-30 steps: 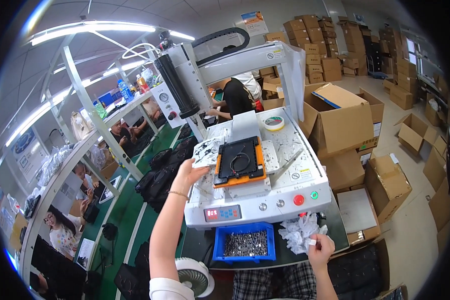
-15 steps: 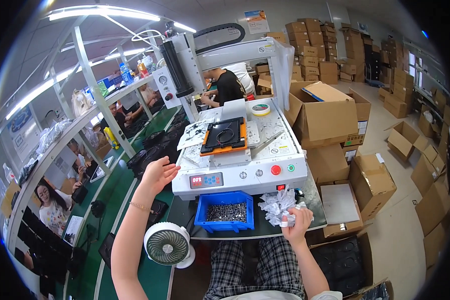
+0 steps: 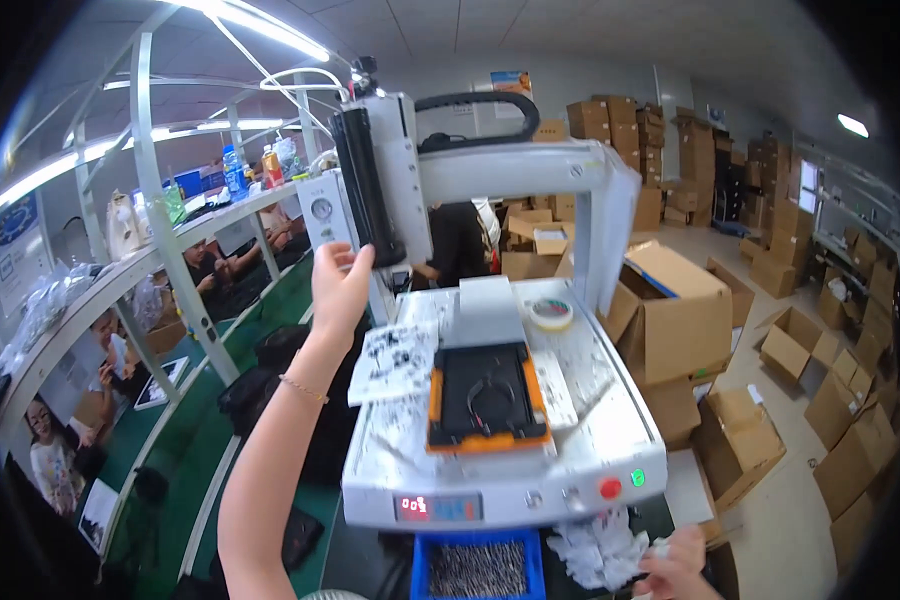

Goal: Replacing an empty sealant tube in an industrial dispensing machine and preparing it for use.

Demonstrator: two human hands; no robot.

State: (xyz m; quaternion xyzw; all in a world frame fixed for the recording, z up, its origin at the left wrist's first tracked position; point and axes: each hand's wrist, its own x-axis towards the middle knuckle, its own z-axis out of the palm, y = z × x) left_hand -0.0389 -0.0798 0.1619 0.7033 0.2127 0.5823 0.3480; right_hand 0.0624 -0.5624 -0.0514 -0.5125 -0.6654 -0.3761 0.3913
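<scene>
Currently, one black panel [image 3: 457,385] lies in the orange frame [image 3: 540,405] on the white machine [image 3: 605,435], so, as a judgement, you have the placing done; whether any work on the panel's face is finished cannot be read, and what is left does not show. The black cylinder [image 3: 363,180] hangs to the rear left, apart from the panel. Your left hand [image 3: 338,288] is raised near the cylinder's lower end, fingers half curled; contact, or anything gripped, cannot be told. Your right hand [image 3: 676,566] is blurred beside the crumpled white material [image 3: 598,552], fingers bent; you may be pinching a piece, hold unconfirmed. Count: panel, one; frame, one; cable loop [image 3: 473,399] on the panel, one; cylinder, one; tape roll [image 3: 551,324], one; blue bin [image 3: 421,570], one, its small parts [image 3: 478,570] too many to count; red button [image 3: 610,488], one; green button [image 3: 638,478], one; silver buttons [image 3: 533,499], two.
</scene>
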